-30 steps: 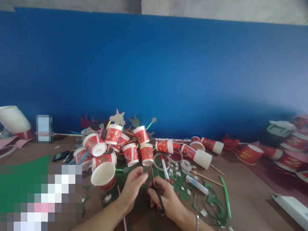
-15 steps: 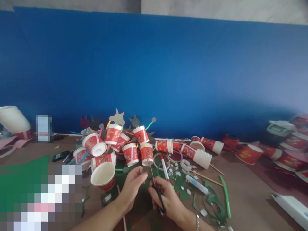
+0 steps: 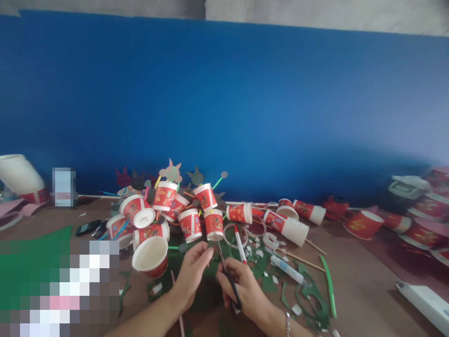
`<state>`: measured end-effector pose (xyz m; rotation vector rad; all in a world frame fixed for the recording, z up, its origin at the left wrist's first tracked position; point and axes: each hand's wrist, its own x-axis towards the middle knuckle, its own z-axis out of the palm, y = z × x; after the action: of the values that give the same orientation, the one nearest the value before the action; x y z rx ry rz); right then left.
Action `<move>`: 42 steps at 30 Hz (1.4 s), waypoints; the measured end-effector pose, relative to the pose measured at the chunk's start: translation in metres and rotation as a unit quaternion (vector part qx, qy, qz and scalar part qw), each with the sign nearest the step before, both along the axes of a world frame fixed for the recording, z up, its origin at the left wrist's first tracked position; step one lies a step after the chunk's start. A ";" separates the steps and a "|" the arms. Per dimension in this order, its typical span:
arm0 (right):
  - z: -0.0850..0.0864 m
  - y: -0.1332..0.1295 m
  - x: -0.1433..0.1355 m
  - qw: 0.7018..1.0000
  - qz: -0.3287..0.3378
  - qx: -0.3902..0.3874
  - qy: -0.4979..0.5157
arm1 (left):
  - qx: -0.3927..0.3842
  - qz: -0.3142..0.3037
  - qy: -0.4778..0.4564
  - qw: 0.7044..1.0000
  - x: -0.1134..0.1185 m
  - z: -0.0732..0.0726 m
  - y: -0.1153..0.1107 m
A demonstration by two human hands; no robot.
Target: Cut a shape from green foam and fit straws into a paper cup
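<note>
Right hand (image 3: pixel 247 289) clamped on scissors (image 3: pixel 233 286), blades pointing away, just beside left hand (image 3: pixel 189 274). Left fingertips pinched together; any piece between too small to tell. Best short, slow bites, blades kept off fingertips. Small cup (image 3: pixel 213 225) crowds tips; marker (image 3: pixel 240 244) near right. More room raised, above green scraps (image 3: pixel 269 283).
</note>
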<state>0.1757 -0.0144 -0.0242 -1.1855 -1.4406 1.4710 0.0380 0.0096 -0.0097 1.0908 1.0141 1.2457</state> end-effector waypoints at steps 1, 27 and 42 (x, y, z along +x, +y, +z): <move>0.000 0.000 0.000 1.000 0.001 0.002 0.004 | 0.000 -0.002 0.000 1.000 0.000 0.001 0.000; -0.002 0.001 0.002 1.000 -0.001 0.002 0.005 | -0.001 -0.038 -0.010 0.999 -0.002 0.002 0.001; 0.000 0.001 0.001 1.000 0.003 0.000 0.001 | 0.009 -0.014 -0.007 1.000 -0.003 -0.002 0.003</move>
<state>0.1768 -0.0131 -0.0240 -1.1800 -1.4439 1.4758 0.0353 0.0129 -0.0112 1.1050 0.9756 1.2403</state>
